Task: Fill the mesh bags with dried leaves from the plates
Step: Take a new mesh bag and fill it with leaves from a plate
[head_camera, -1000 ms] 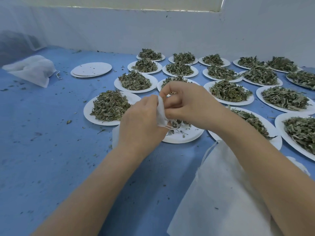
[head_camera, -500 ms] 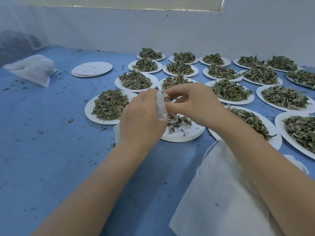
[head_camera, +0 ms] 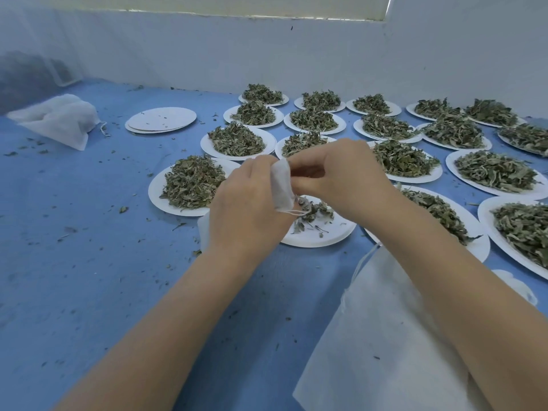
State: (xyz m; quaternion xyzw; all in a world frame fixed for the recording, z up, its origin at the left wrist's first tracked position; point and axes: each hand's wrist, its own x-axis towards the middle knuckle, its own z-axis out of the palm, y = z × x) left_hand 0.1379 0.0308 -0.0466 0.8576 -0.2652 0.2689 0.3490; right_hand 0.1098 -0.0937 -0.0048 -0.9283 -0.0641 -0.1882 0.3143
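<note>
Above the near-empty plate [head_camera: 317, 235], both hands, left [head_camera: 249, 209] and right [head_camera: 341, 179], now raised slightly, pinch the bag [head_camera: 281, 185] mouth, leaves [head_camera: 311, 212] remaining.

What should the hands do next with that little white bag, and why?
Probably pull the small mesh bag's mouth open. The left hand and right hand both pinch it just above the nearly emptied plate, where a few dried leaves remain. The bag looks flat, its drawstring hanging loose, so it likely needs opening before those leaves can go in.
</note>
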